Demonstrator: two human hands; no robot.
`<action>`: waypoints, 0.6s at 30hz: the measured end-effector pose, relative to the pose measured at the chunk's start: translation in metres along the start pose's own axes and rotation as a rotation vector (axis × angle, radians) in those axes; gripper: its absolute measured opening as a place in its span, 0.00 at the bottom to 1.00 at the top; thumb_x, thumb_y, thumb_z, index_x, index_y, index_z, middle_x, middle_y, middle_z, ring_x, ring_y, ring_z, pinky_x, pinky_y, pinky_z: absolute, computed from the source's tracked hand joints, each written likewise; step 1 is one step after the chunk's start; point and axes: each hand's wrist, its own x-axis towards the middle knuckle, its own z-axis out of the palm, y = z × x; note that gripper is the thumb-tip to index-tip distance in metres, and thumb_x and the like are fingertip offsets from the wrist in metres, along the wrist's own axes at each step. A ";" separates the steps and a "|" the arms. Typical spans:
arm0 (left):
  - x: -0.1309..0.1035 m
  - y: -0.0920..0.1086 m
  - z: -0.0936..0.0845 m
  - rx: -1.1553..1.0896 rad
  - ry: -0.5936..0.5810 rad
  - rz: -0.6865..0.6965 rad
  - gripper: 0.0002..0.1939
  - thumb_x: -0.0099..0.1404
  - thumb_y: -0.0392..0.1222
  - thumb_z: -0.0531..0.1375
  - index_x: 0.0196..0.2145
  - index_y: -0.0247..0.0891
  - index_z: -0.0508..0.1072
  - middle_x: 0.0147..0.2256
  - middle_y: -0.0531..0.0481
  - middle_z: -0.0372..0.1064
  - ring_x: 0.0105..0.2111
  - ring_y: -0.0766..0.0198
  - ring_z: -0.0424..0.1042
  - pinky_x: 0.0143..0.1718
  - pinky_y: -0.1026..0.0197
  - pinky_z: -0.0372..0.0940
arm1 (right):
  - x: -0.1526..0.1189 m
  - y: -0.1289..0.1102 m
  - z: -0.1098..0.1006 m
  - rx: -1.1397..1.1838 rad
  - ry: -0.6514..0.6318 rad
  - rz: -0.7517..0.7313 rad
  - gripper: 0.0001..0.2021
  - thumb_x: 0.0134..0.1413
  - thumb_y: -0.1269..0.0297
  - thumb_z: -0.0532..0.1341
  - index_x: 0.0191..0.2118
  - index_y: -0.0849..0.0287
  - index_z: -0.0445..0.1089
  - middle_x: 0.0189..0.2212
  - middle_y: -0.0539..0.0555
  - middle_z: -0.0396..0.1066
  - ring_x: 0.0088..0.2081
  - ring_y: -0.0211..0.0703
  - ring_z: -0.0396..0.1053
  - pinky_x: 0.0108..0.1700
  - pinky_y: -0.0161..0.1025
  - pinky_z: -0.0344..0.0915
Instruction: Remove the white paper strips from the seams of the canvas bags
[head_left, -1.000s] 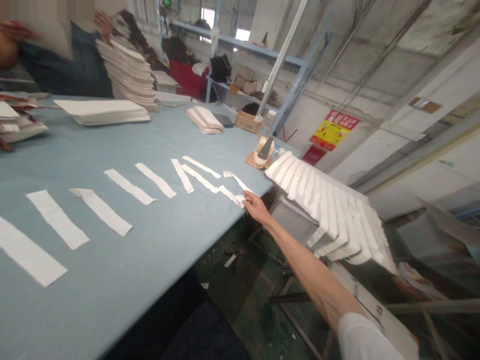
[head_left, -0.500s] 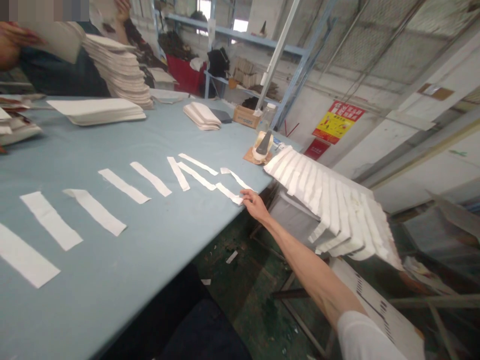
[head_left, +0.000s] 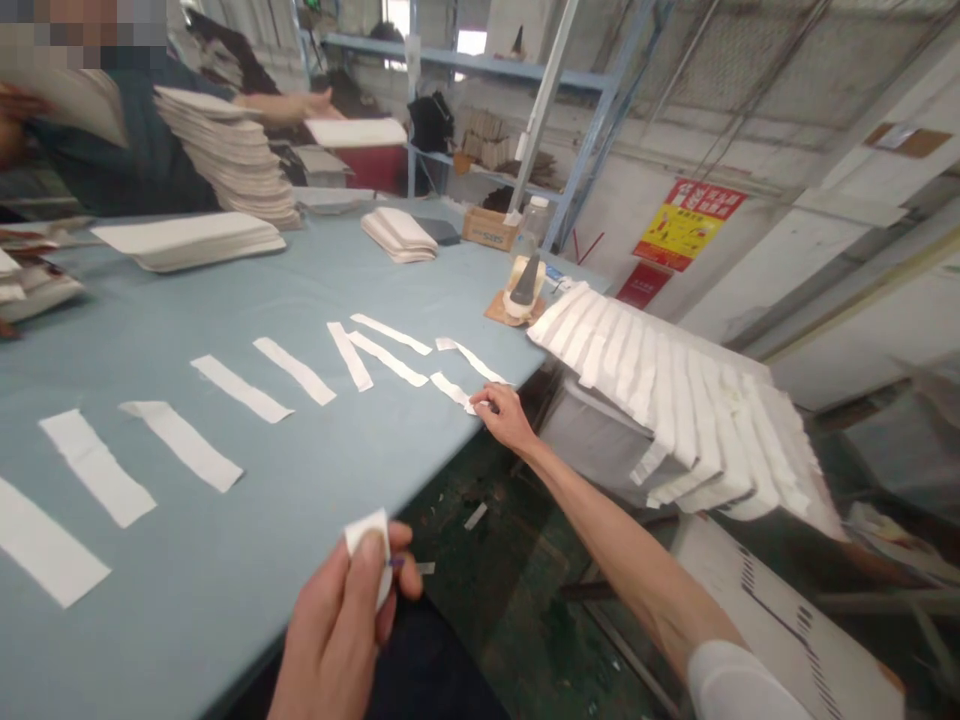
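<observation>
My right hand (head_left: 504, 412) is at the table's edge, fingers pinched on the end of a short white strip (head_left: 448, 388) that lies on the cloth. Low in the view, in front of the table, my left hand (head_left: 349, 610) is closed around a small white folded piece (head_left: 367, 527), its thumb pressed on top; most of the piece is hidden by the fingers. A thin wavy strip (head_left: 472, 360) lies just beyond my right hand. Several more white strips (head_left: 238, 388) are spread in a row across the table to the left, the widest (head_left: 52, 545) at the near left.
The blue-green table (head_left: 292, 480) carries stacked pale panels (head_left: 187, 240) and a dark cone on a round base (head_left: 523, 290). A board hung with white strips (head_left: 645, 380) stands at its right end. Across the table, a co-worker's hand (head_left: 307, 105) is by a tall stack (head_left: 225, 150).
My left hand has come into view from below with the white folded piece. My right hand stays at the same strip's end, its fingers more curled. The co-worker's arm now reaches right.
</observation>
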 end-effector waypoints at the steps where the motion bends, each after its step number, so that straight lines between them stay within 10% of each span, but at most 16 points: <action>1: 0.028 0.011 0.012 0.032 -0.028 0.063 0.35 0.65 0.77 0.60 0.44 0.39 0.82 0.31 0.48 0.79 0.23 0.62 0.67 0.22 0.60 0.64 | -0.001 0.001 0.004 -0.003 0.027 -0.003 0.15 0.72 0.55 0.66 0.55 0.59 0.76 0.57 0.59 0.76 0.57 0.53 0.75 0.61 0.57 0.73; 4: 0.105 0.033 0.050 0.180 -0.107 0.240 0.41 0.65 0.79 0.53 0.42 0.35 0.82 0.24 0.49 0.71 0.25 0.59 0.69 0.28 0.58 0.66 | -0.005 0.003 0.016 0.006 0.124 0.006 0.13 0.71 0.54 0.67 0.50 0.60 0.77 0.54 0.58 0.77 0.59 0.54 0.73 0.66 0.61 0.67; 7: 0.155 0.036 0.082 0.239 -0.178 0.264 0.44 0.65 0.80 0.50 0.43 0.33 0.79 0.43 0.35 0.81 0.32 0.56 0.76 0.31 0.56 0.72 | -0.008 0.001 0.027 0.032 0.212 0.027 0.07 0.68 0.59 0.66 0.43 0.56 0.79 0.47 0.56 0.80 0.60 0.55 0.73 0.73 0.65 0.54; 10: 0.180 0.032 0.103 0.320 -0.260 0.291 0.40 0.74 0.74 0.46 0.47 0.33 0.77 0.56 0.31 0.78 0.35 0.58 0.78 0.34 0.56 0.75 | -0.009 -0.004 0.033 0.067 0.265 0.040 0.07 0.64 0.64 0.64 0.41 0.51 0.81 0.43 0.56 0.81 0.60 0.57 0.73 0.76 0.64 0.47; 18: 0.212 0.029 0.121 0.769 -0.304 0.461 0.15 0.78 0.52 0.62 0.47 0.36 0.79 0.45 0.45 0.80 0.47 0.53 0.80 0.55 0.43 0.73 | -0.011 -0.010 0.030 0.169 0.315 0.049 0.08 0.63 0.63 0.62 0.40 0.50 0.81 0.41 0.55 0.81 0.58 0.57 0.74 0.77 0.63 0.46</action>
